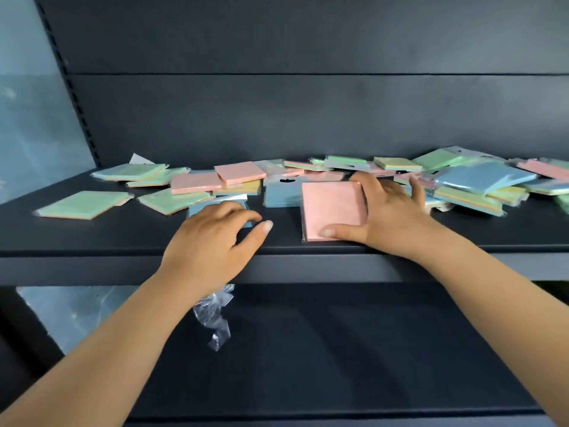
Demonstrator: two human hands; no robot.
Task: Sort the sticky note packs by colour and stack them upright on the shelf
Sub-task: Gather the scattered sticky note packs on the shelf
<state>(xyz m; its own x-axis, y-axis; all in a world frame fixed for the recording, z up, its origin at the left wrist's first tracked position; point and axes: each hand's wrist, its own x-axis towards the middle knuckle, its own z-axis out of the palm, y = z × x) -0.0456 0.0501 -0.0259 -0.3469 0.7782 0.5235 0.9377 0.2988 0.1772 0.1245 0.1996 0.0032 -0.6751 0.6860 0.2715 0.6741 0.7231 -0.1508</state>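
Head view: right hand grips square pink pack; left hand curls over blue pack.

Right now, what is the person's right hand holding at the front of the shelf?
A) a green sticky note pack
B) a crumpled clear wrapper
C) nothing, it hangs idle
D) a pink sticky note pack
D: the right hand grips the pink sticky note pack, thumb along its near edge and fingers at its far corner, tilting it up off the shelf.
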